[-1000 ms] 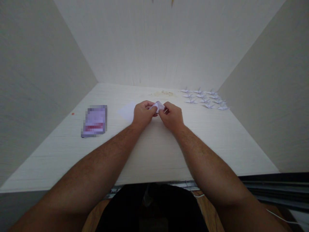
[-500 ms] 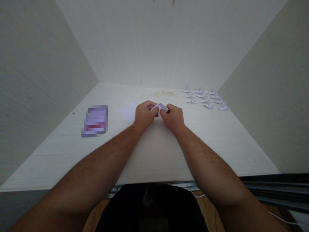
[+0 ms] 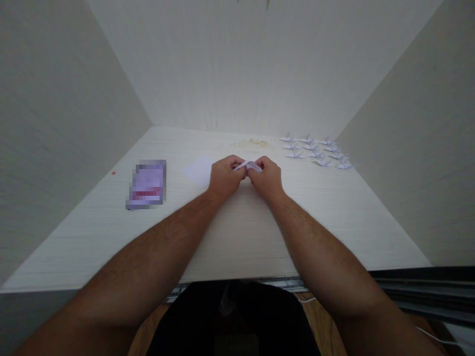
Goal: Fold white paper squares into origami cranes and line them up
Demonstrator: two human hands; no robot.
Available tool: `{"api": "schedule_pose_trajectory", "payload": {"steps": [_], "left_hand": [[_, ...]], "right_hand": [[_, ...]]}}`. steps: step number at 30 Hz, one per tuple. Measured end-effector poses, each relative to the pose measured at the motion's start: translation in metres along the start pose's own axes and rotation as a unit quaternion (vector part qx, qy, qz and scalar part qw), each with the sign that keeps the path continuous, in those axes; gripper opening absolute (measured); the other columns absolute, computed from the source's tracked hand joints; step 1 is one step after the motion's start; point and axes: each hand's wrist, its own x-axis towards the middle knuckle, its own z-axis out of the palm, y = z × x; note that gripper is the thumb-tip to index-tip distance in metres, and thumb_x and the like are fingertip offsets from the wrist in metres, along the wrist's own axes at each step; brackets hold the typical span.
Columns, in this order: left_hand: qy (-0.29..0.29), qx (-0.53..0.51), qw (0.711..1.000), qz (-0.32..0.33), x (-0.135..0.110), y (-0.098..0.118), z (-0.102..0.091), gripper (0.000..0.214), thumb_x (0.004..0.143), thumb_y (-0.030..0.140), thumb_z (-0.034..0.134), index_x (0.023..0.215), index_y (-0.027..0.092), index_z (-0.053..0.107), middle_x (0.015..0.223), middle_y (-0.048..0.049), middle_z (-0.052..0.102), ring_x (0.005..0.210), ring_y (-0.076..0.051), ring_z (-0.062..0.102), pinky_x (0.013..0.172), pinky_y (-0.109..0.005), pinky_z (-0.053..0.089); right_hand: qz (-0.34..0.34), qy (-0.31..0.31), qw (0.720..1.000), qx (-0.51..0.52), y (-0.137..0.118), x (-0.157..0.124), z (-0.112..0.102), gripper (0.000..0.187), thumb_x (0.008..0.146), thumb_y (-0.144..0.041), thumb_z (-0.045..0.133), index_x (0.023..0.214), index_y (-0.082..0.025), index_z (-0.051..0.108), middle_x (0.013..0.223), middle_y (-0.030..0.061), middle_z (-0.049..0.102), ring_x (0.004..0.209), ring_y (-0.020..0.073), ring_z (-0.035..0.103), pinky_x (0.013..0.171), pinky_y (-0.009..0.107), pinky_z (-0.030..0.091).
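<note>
Between my two hands is a small folded piece of white paper (image 3: 254, 165), its upper edges bent and standing up. My left hand (image 3: 227, 174) pinches its left side, and my right hand (image 3: 267, 177) grips its right side with the thumb on the near face. The hands almost meet at the thumbs, and the fingers hide the lower part of the fold. Just left of my left hand, white sheet paper (image 3: 196, 169) lies flat on the table, partly covered by that hand.
Several folded white paper cranes (image 3: 311, 150) stand in rows at the back right of the white table (image 3: 241, 237). A blurred-out flat rectangular item (image 3: 147, 183) lies at the left, near a small orange spot (image 3: 114, 173). Walls enclose the back and both sides.
The paper between my hands has shifted slightly right and its folds sit differently, with the middle more curved. My left hand has moved a little to the right.
</note>
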Motion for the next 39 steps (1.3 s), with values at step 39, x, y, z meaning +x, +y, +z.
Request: {"api": "schedule_pose_trajectory", "payload": {"steps": [39], "left_hand": [[-0.024,-0.099,0.995,-0.018,0.001,-0.003,0.002,0.027,0.072,0.018,0.063,0.096,0.015,0.076,0.083,-0.0037,0.076,0.067,-0.014,0.071,0.062,-0.024,0.061]], "right_hand": [[-0.053,0.016,0.99,0.13,0.009,0.007,0.002,0.021,0.08,-0.028,0.06,0.092,-0.021,0.076,0.082,0.0018,0.072,0.075,0.0154,0.063,0.067,0.028,0.049]]}}
